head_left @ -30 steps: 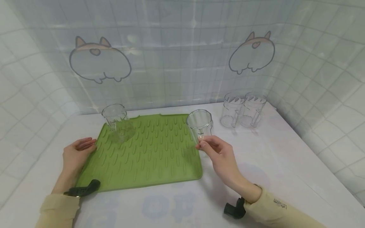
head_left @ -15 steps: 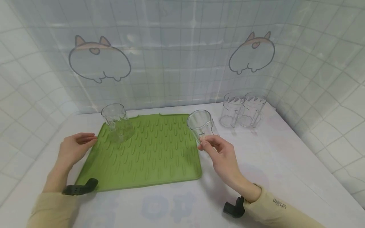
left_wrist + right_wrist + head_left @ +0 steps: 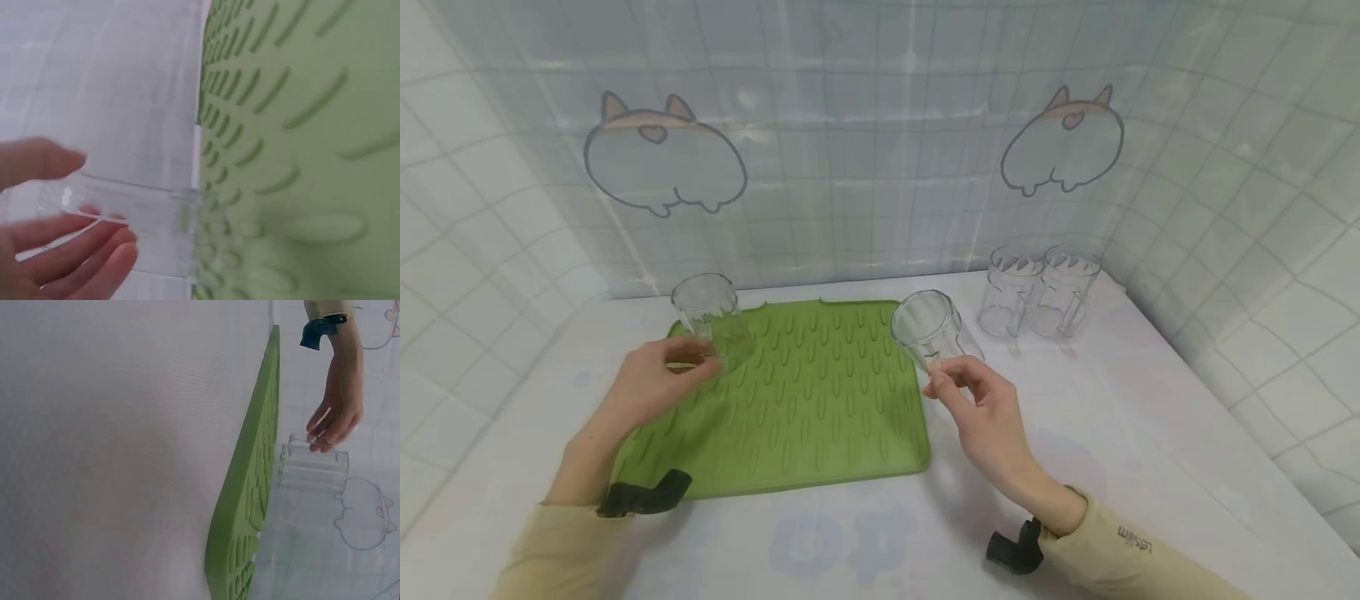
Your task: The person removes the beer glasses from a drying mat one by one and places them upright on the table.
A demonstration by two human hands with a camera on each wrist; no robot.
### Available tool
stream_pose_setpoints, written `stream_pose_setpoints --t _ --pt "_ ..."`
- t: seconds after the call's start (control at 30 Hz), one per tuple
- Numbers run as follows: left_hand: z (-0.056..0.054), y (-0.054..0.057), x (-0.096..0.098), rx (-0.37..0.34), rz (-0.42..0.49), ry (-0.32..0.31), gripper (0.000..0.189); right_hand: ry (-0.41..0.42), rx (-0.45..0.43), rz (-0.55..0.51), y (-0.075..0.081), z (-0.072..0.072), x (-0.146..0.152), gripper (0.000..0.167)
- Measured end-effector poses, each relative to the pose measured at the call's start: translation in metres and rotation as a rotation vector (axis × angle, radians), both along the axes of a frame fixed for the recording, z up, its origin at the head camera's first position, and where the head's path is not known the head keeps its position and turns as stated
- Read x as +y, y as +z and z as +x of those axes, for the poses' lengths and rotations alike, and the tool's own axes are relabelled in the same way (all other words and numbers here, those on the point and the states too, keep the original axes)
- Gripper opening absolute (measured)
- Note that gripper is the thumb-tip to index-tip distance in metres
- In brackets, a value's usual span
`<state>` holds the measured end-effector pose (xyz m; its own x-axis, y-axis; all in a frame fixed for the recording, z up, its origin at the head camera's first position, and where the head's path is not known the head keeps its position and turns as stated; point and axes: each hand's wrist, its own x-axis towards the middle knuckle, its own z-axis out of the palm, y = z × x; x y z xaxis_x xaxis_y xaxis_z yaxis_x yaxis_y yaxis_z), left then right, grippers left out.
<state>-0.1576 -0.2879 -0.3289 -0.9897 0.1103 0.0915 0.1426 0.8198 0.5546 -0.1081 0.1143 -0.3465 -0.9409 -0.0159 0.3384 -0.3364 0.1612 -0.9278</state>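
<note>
A clear glass mug [image 3: 706, 302] stands upright on the back left corner of the green ridged mat [image 3: 827, 408]. My left hand [image 3: 658, 385] is at its handle; in the left wrist view the thumb [image 3: 53, 160] and fingers [image 3: 106, 250] lie on either side of the handle, a gap between them. Over the mat's right edge, my right hand [image 3: 981, 408] pinches the handle of a second clear mug [image 3: 927, 323], which tilts with its mouth toward me. In the right wrist view the left mug [image 3: 312, 469] touches the mat.
Two more clear mugs, one [image 3: 1009, 292] beside the other [image 3: 1066, 292], stand upright on the white tabletop [image 3: 1120, 433] at the back right. A grid-patterned backdrop [image 3: 865, 150] closes off the back and both sides.
My left hand has moved right and forward from the mat's left edge to the left mug's handle. The mug in my right hand has tilted further over, its base swinging right.
</note>
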Motion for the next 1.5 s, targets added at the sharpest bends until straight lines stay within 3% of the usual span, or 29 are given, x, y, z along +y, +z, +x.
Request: stream_pose_setpoints --t 0.23,0.5,0.73,0.83,0.93,1.07,1.3,1.4,1.5 --pt "0.007 0.012 0.005 0.063 -0.006 0.125 0.054 0.004 0.009 0.001 0.0 0.0 -0.001 0.007" --pt "0.009 0.016 0.009 0.202 0.018 0.17 0.042 0.008 0.02 0.023 0.0 0.002 0.0 0.006" --pt "0.014 0.018 0.032 0.278 0.072 0.195 0.04 0.021 0.069 0.048 -0.004 0.005 0.0 0.007" --pt "0.018 0.02 0.048 0.308 0.097 0.164 0.038 0.031 0.103 0.046 -0.005 0.005 -0.001 0.007" --pt "0.023 0.019 0.069 0.314 0.124 0.082 0.038 0.041 0.145 0.05 -0.005 0.007 -0.001 0.009" --pt "0.032 0.018 0.097 0.245 0.174 -0.021 0.042 0.055 0.195 0.064 -0.007 0.008 -0.002 0.015" --pt "0.043 0.014 0.127 0.128 0.339 -0.117 0.047 0.09 0.258 0.067 -0.01 0.011 -0.003 0.017" --pt "0.047 0.009 0.137 0.101 0.38 -0.159 0.053 0.114 0.314 0.073 -0.012 0.012 -0.004 0.018" --pt "0.05 0.004 0.147 0.117 0.399 -0.206 0.059 0.14 0.374 0.089 -0.015 0.013 -0.005 0.02"
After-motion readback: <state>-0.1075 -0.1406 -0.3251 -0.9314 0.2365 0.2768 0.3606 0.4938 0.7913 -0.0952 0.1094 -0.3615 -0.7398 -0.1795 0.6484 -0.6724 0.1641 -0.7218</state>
